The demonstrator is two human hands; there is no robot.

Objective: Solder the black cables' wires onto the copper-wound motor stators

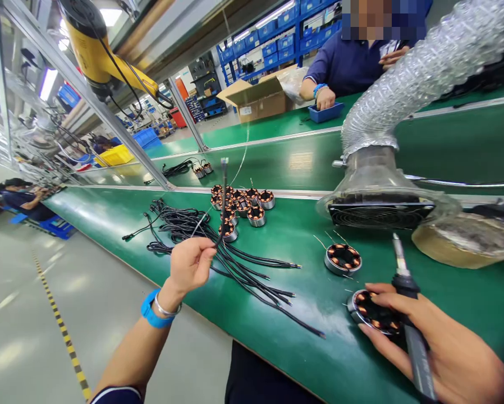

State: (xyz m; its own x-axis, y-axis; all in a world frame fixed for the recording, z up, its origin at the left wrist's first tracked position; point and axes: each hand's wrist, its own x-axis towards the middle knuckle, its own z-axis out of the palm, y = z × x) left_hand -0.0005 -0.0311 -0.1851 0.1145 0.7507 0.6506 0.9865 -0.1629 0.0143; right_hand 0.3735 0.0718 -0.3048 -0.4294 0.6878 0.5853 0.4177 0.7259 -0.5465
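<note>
My left hand (193, 262) pinches a black cable (224, 196) near its end, so the tip stands upright above the bench. Below and beside it a bundle of black cables (184, 221) lies spread, with stripped ends pointing right. My right hand (437, 336) is closed around a copper-wound motor stator (374, 311), fingers on its rim. That same hand also carries a soldering iron (414, 342), its metal tip pointing up and away. Another stator (343, 259) with thin wires sticking up sits just beyond it. Several more stators (243, 205) stand grouped behind the cables.
A fume extractor (380, 210) with a silver flexible duct (420, 73) rises behind my right hand. A co-worker (357, 62) across the line reaches into a blue tray (325, 112), beside an open cardboard box (260, 101). A yellow hanging tool (96, 50) and metal posts stand at upper left.
</note>
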